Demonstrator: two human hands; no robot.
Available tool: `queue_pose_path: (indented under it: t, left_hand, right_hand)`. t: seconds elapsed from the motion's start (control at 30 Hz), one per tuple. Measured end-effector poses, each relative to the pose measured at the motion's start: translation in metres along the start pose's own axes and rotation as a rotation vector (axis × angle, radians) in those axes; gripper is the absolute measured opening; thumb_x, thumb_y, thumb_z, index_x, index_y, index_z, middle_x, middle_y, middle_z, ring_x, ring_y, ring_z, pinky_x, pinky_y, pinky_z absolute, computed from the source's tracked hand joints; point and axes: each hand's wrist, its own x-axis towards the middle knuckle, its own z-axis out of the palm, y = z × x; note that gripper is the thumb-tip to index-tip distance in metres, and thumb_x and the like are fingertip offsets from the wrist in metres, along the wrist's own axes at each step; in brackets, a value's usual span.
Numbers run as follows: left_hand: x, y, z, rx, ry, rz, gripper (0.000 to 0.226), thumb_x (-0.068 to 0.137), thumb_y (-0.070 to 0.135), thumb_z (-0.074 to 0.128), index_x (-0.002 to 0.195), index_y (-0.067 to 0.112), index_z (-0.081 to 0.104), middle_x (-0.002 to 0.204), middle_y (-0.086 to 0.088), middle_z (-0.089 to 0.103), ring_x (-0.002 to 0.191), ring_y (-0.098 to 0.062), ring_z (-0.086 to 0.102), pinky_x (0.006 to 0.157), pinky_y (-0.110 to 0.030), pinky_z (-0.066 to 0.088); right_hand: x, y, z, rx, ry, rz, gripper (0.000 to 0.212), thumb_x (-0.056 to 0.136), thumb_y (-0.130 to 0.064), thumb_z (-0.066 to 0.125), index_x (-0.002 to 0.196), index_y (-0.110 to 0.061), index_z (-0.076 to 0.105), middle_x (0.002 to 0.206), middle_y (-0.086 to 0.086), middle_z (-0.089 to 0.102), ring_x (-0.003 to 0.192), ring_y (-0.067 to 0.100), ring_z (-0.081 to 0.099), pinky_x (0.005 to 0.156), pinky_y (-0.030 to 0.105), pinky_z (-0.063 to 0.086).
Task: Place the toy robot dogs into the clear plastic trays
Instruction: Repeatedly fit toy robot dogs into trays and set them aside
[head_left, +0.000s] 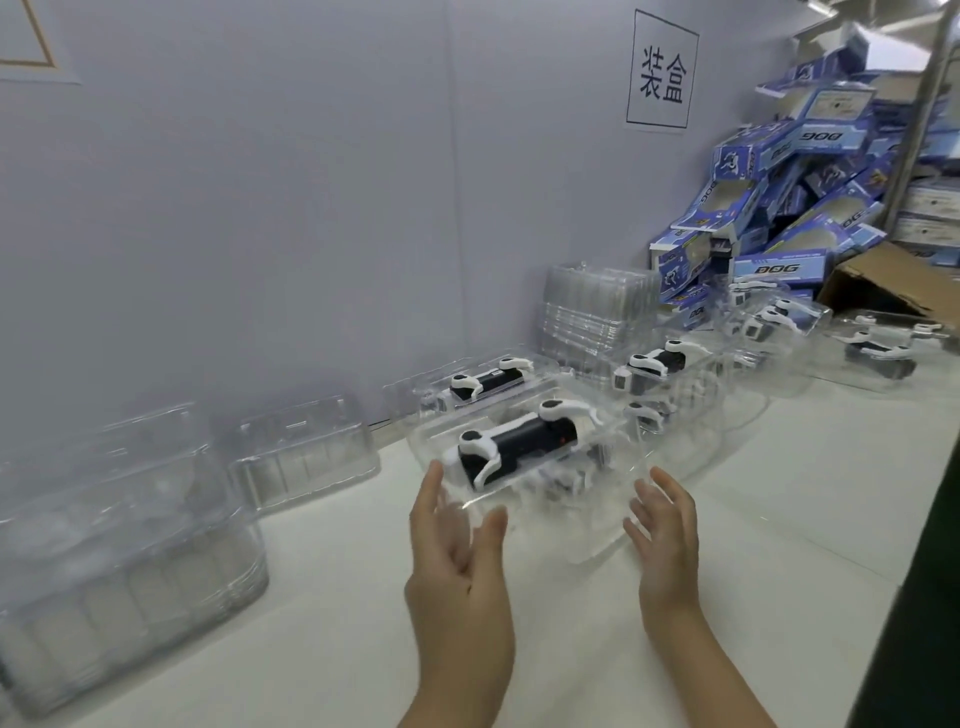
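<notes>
Head view. White tabletop (701, 597) set against a grey wall (260, 208), printed sign (660, 73) high up. Landmark: nearest clear tray (597, 543), mid-surface, already loaded with one toy robot dog (519, 441) lying lengthwise, black body, white legs. Left hand (457, 561) just left of this tray, right hand (665, 530) just right of it. Both spread wide, fingers straight, gripping nothing; contact with the plastic not resolvable through the glare.

Close behind the tray: second loaded tray (488, 382) and third loaded tray (654, 364), then a stack of empties (597, 306). Far behind and right: heap of blue boxes (779, 208). Left of the tray, well apart: empty tray stacks (130, 545).

Probable faults from here:
- Uneven squeeze on the thin walls, tipping the tray and rolling the dog out of its cavity.
- Push rearward into the loaded trays, crowding them together.

Clearance: open tabletop in front of the tray and to its front-left; little room behind. Table edge runs along the right of the tray — keep off it.
</notes>
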Motion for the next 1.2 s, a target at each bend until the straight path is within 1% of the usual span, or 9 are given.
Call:
queue_pose_path:
  t: [0.07,0.17,0.27,0.4,0.5,0.6,0.83,1.0,1.2]
  left_hand:
    - [0.009,0.000,0.027,0.020,-0.058,-0.017,0.054,0.084,0.043,0.063,0.127,0.065,0.039,0.121,0.013,0.066,0.123,-0.013,0.056,0.098,-0.022,0.048]
    - [0.023,-0.009,0.063,0.095,-0.167,-0.010,0.058,0.094,0.033,0.062,0.136,0.055,0.030,0.143,0.020,0.044,0.136,-0.011,0.041,0.095,-0.002,0.034]
    - [0.030,-0.023,0.093,0.249,-0.335,-0.040,0.069,0.097,0.041,0.054,0.149,0.049,0.009,0.159,-0.001,0.030,0.139,-0.032,0.037,0.111,-0.034,0.035]
    - [0.020,-0.034,0.101,0.225,-0.106,-0.020,0.067,0.094,0.056,0.046,0.146,0.057,0.005,0.160,0.018,0.018,0.147,-0.014,0.023,0.115,-0.038,0.029]
    - [0.029,-0.035,0.101,-0.145,0.039,-0.463,0.086,0.088,0.062,0.052,0.154,0.040,0.001,0.163,0.010,0.010,0.150,-0.014,0.012,0.119,-0.037,0.017]
    - [0.047,-0.033,0.109,-0.466,-0.110,-0.813,0.115,0.067,0.076,0.056,0.153,0.038,-0.011,0.163,0.005,0.008,0.149,-0.017,0.013,0.120,-0.041,0.013]
    - [0.074,-0.027,0.138,-0.426,-0.089,-0.926,0.120,0.073,0.076,0.056,0.149,0.032,-0.026,0.164,-0.005,-0.010,0.151,-0.019,-0.005,0.122,-0.045,0.003]
    - [0.077,-0.024,0.141,-0.397,-0.124,-0.960,0.123,0.072,0.078,0.057,0.148,0.031,-0.028,0.163,-0.006,-0.012,0.151,-0.024,-0.006,0.121,-0.050,0.003]
    - [0.069,-0.021,0.092,-0.377,-0.091,-0.892,0.104,0.082,0.070,0.056,0.153,0.034,-0.012,0.164,0.001,-0.011,0.151,-0.022,-0.006,0.120,-0.048,0.003]
  right_hand:
    - [-0.001,-0.002,0.001,0.028,0.050,-0.008,0.022,0.102,-0.018,0.044,0.120,-0.028,0.051,0.118,-0.004,0.055,0.120,0.020,0.052,0.097,0.031,0.041]
    - [-0.003,-0.002,0.003,0.059,0.065,-0.005,0.024,0.102,-0.020,0.043,0.124,-0.028,0.048,0.118,-0.007,0.052,0.126,0.022,0.049,0.103,0.036,0.040]
    - [-0.005,-0.003,0.003,0.062,0.036,0.004,0.030,0.099,-0.027,0.049,0.129,-0.030,0.045,0.134,0.000,0.047,0.133,0.021,0.044,0.105,0.035,0.038]
    - [-0.002,-0.004,0.003,0.067,0.028,0.022,0.033,0.104,-0.018,0.037,0.133,-0.033,0.041,0.140,0.001,0.043,0.138,0.021,0.039,0.109,0.037,0.035]
    - [-0.001,-0.009,0.004,0.088,0.013,0.043,0.037,0.104,-0.018,0.035,0.135,-0.038,0.038,0.139,0.000,0.040,0.140,0.020,0.036,0.111,0.037,0.033]
    - [-0.001,-0.009,0.004,0.093,-0.012,0.034,0.042,0.103,-0.019,0.034,0.138,-0.040,0.036,0.145,0.000,0.037,0.140,0.019,0.035,0.115,0.040,0.029]
    - [0.010,-0.005,0.001,0.043,0.025,-0.048,0.049,0.100,-0.005,0.033,0.141,-0.030,0.040,0.153,-0.006,0.034,0.138,0.000,0.028,0.105,0.021,0.024]
    - [0.003,0.007,0.000,-0.021,-0.025,-0.052,0.044,0.102,-0.017,0.035,0.134,-0.047,0.040,0.146,-0.017,0.037,0.118,-0.022,0.034,0.107,0.026,0.022]
    - [-0.001,0.009,0.004,-0.065,-0.111,-0.006,0.047,0.102,-0.016,0.039,0.141,-0.042,0.039,0.151,-0.004,0.037,0.126,-0.008,0.039,0.109,0.028,0.023]
